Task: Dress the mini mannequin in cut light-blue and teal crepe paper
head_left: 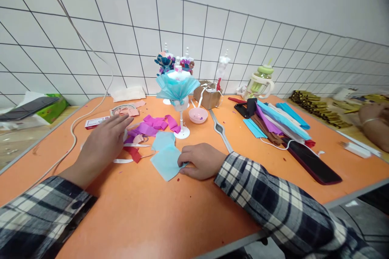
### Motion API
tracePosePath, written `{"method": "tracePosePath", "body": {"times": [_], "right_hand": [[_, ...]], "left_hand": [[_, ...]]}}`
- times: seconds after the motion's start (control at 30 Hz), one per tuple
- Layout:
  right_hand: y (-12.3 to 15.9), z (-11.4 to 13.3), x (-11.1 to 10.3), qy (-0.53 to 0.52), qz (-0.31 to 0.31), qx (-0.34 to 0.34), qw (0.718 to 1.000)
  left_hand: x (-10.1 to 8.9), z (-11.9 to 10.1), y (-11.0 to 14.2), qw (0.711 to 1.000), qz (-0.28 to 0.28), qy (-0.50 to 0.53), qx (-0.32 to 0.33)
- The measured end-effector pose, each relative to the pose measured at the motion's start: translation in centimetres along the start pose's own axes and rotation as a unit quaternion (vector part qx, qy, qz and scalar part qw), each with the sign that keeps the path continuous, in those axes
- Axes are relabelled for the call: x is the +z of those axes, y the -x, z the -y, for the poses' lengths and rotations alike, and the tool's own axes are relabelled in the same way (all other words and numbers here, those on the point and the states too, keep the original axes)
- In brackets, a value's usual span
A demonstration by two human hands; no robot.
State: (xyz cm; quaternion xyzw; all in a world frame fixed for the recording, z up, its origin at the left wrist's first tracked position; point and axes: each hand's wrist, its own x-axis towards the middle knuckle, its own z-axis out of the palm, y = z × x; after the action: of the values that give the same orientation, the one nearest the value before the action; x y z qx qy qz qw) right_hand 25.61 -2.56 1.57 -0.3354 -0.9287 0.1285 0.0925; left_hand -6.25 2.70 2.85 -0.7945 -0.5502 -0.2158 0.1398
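Observation:
My right hand [203, 161] rests on the table with its fingers closed on the right edge of a light-blue paper sheet [164, 163]. A smaller light-blue piece [163, 141] lies just behind that sheet. Fingers stretched out, my left hand [105, 139] hovers or rests at the left, beside crumpled purple paper strips [146, 129]; what is under its palm is hidden. Beyond both hands stands a small white dress-form figure [181, 131] wearing a flared light-blue paper skirt [178, 87]. Red scraps [133, 153] and a white strip [123, 161] lie near my left fingers.
A pink bowl [198, 115], cardboard box [208, 96] and more dress forms [224, 62] stand behind. To the right are a green-lidded bottle [260, 83], folded coloured papers [278, 121] and a dark phone [313, 164]. A cable [73, 129] crosses the left side. Another person's hand [375, 119] shows far right.

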Motion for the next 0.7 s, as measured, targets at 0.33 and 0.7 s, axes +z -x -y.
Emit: {"method": "tracePosePath", "body": {"times": [0.33, 0.7], "right_hand": [[-0.1, 1.6, 0.1, 0.078, -0.003, 0.032, 0.996], [0.3, 2.3, 0.2, 0.104, 0.023, 0.035, 0.994]], "left_hand": [[-0.9, -11.1, 4.8, 0.934, 0.092, 0.236, 0.252], [-0.2, -10.7, 4.8, 0.950, 0.175, 0.155, 0.206]]}}
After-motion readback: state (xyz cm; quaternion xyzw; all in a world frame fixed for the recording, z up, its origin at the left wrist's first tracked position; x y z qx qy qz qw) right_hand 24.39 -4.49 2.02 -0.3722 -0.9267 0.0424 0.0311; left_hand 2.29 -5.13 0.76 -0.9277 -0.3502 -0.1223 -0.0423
